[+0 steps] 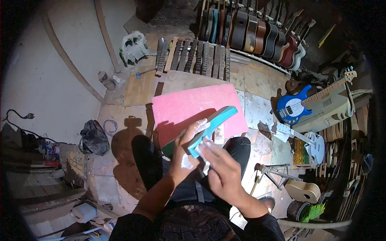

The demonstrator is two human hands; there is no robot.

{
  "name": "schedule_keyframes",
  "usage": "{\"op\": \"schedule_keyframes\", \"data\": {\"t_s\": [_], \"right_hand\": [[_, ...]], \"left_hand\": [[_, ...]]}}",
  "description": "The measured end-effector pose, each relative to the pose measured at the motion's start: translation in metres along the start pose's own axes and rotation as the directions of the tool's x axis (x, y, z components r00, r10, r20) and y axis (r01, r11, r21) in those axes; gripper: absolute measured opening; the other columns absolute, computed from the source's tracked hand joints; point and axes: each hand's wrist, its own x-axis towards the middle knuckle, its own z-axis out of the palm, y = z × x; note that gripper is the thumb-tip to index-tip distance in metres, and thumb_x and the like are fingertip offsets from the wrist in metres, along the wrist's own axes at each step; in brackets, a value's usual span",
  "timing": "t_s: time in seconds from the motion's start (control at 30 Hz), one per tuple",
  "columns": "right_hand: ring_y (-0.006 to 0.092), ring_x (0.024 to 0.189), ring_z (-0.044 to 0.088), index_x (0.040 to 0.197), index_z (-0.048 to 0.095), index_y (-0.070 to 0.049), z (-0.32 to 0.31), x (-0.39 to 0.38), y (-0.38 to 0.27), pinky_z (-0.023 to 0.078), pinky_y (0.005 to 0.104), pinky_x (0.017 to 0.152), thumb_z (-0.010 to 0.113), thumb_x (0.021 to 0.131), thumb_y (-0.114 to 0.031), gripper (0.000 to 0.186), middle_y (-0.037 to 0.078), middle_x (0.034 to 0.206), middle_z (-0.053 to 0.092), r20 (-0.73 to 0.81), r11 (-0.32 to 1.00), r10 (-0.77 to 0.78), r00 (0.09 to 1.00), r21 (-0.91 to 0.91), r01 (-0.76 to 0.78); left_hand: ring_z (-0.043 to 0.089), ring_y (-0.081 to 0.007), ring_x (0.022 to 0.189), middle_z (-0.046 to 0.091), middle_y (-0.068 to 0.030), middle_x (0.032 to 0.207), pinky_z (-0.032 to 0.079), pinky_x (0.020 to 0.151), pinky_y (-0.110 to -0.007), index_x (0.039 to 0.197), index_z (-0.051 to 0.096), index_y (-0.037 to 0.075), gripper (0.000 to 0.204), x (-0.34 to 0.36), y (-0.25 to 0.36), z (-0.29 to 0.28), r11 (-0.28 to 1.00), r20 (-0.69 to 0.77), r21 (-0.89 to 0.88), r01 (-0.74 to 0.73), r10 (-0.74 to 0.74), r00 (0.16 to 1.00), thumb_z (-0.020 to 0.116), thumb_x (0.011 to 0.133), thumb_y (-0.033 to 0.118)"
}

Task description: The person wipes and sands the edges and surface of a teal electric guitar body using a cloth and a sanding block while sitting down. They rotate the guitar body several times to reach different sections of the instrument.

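A long, slightly curved teal piece (219,116) is held at a slant over a pink board (173,104) by my knees. My left hand (185,150) grips it from the left, fingers wrapped round it, with white dust or paste on the skin. My right hand (219,172) is closed at its near end, the fingertips blurred against it; whatever is in them, perhaps something pale, I cannot make out. A dark green surface shows under my left hand, mostly hidden.
Guitar necks (193,58) lie in a row beyond the board, below racked guitars (257,36). At the right are a blue bass (289,106), a pale acoustic body (301,193) and a metal stand (273,172). A black bag (92,138) and a power cord lie left.
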Motion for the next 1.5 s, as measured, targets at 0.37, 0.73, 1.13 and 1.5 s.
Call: {"op": "schedule_keyframes", "data": {"t_s": [0.37, 0.73, 1.13, 1.5], "right_hand": [[0.0356, 0.084, 0.072, 0.144, 0.064, -0.002, 0.022, -0.009, 0.019, 0.061, 0.0409, 0.081, 0.064, 0.078, 0.006, 0.067, 0.027, 0.145, 0.062, -0.023, 0.994, -0.099, 0.995, -0.038, 0.098], [0.0373, 0.082, 0.071, 0.144, 0.062, 0.003, 0.030, -0.004, 0.036, 0.061, 0.0421, 0.081, 0.062, 0.081, 0.008, 0.063, 0.028, 0.146, 0.061, -0.110, 0.999, -0.028, 0.994, -0.040, 0.024], [0.0345, 0.086, 0.071, 0.143, 0.064, -0.001, 0.029, -0.005, 0.009, 0.060, 0.0427, 0.081, 0.063, 0.080, 0.006, 0.063, 0.026, 0.148, 0.061, -0.060, 0.998, -0.054, 0.997, -0.024, 0.052], [0.0411, 0.093, 0.071, 0.149, 0.057, 0.001, 0.039, 0.005, 0.012, 0.058, 0.0433, 0.087, 0.060, 0.080, 0.011, 0.070, 0.030, 0.150, 0.056, -0.126, 0.994, -0.108, 0.986, -0.041, 0.104]], "left_hand": [[0.073, -0.0202, 0.115, 0.074, -0.0169, 0.128, 0.058, 0.097, -0.034, 0.143, 0.055, 0.002, 0.060, -0.005, -0.009, 0.001, 0.976, -0.066, -0.192, 0.107, -0.122, 0.990, 0.077, 0.087, 0.004], [0.070, -0.0208, 0.120, 0.071, -0.0156, 0.134, 0.055, 0.101, -0.034, 0.150, 0.049, 0.005, 0.061, 0.003, 0.000, -0.003, 0.997, -0.041, 0.007, 0.072, -0.072, 0.997, 0.075, 0.094, 0.007], [0.067, -0.0192, 0.122, 0.069, -0.0132, 0.137, 0.053, 0.103, -0.033, 0.149, 0.051, 0.006, 0.051, 0.002, -0.007, -0.006, 0.921, -0.006, -0.342, 0.187, -0.202, 0.979, 0.067, 0.101, 0.015], [0.069, -0.0187, 0.117, 0.071, -0.0134, 0.132, 0.054, 0.099, -0.032, 0.148, 0.049, 0.005, 0.057, 0.014, -0.003, -0.011, 0.978, -0.010, -0.138, 0.158, -0.160, 0.987, 0.071, 0.096, 0.003]]}}
